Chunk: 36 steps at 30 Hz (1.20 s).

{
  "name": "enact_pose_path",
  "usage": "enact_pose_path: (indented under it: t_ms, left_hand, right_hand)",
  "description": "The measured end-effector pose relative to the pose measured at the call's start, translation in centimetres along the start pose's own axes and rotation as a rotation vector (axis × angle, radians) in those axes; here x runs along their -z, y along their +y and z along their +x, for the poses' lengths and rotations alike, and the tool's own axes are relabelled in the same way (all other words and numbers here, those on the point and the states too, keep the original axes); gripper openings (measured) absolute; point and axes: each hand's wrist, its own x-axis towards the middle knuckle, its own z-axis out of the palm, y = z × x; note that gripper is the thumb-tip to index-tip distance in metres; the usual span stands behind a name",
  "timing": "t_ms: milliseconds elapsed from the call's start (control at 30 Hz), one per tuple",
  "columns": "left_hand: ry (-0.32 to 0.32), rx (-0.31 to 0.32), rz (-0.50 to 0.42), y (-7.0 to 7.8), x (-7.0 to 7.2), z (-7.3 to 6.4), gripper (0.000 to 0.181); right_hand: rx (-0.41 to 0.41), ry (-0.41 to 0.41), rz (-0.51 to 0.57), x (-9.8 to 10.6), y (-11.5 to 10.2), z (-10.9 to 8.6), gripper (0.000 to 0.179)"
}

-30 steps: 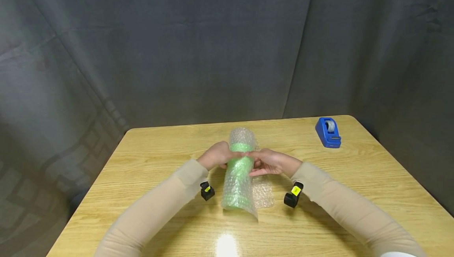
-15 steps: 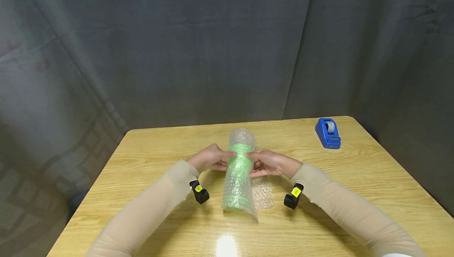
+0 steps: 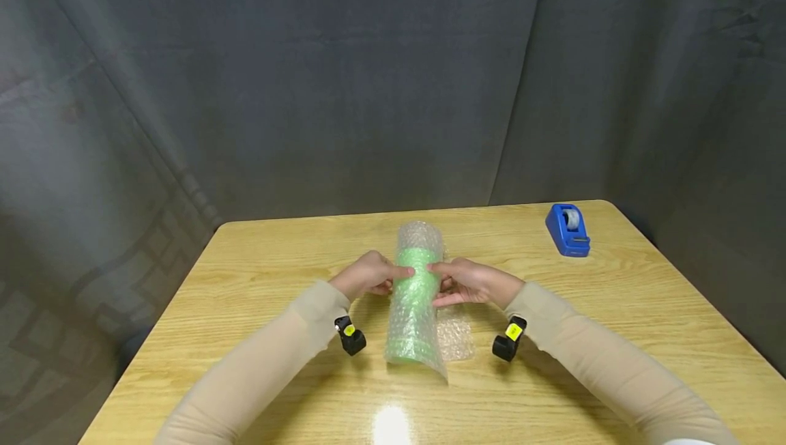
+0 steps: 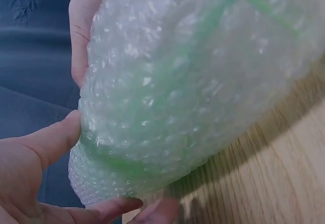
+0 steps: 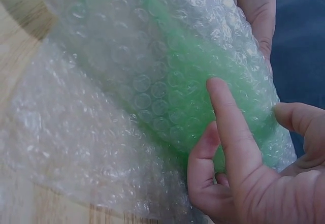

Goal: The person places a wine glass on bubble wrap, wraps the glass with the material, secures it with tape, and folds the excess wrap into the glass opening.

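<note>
A bundle of clear bubble wrap (image 3: 413, 325) lies lengthwise on the wooden table, rolled around a green object (image 3: 417, 256) whose kind I cannot make out. My left hand (image 3: 368, 274) grips its left side, the thumb on top and the fingers low against the side. From the right, my right hand (image 3: 469, 280) holds it with the thumb on top. In the right wrist view the index finger (image 5: 231, 117) lies along the wrap while other fingers curl beside it. A flat flap of bubble wrap (image 3: 455, 337) spreads on the table under the right hand.
A blue tape dispenser (image 3: 568, 230) with a roll of clear tape stands at the table's back right. Grey curtains (image 3: 368, 90) hang behind and at both sides of the wooden table (image 3: 276, 247). Each wrist carries a small black camera.
My left hand has drawn back left from the top of the bundle, then shifted slightly right again, its thumb on the wrap. The right hand and the bundle have barely moved.
</note>
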Motion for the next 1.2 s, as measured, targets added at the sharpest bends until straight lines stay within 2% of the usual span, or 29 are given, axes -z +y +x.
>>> enact_pose_path:
  t_ms: [133,233,567,833,1067,1200]
  left_hand:
    - [-0.021,0.032,-0.014,-0.08,-0.1,0.13,0.039]
    - [-0.026,0.038,-0.023,-0.13,-0.21,0.24,0.039]
    - [-0.069,0.014,-0.036,0.11,-0.27,0.1,0.034]
    - [-0.033,-0.011,-0.011,0.34,-0.17,0.23,0.035]
    - [-0.005,-0.053,0.018,0.41,-0.49,0.03,0.038]
    - [0.01,-0.055,0.038,0.5,-0.72,0.01,0.04]
  right_hand:
    - [-0.003,-0.004,0.008,0.04,0.04,0.02,0.047]
    - [-0.007,0.001,0.01,0.1,0.09,0.02,0.047]
    - [-0.018,-0.007,0.012,-0.02,0.14,-0.03,0.042]
    - [-0.003,-0.022,0.058,-0.21,0.02,0.01,0.048]
    - [-0.002,-0.003,0.052,-0.11,0.11,-0.06,0.045]
    - [0.0,0.012,0.025,0.02,0.09,-0.19,0.041]
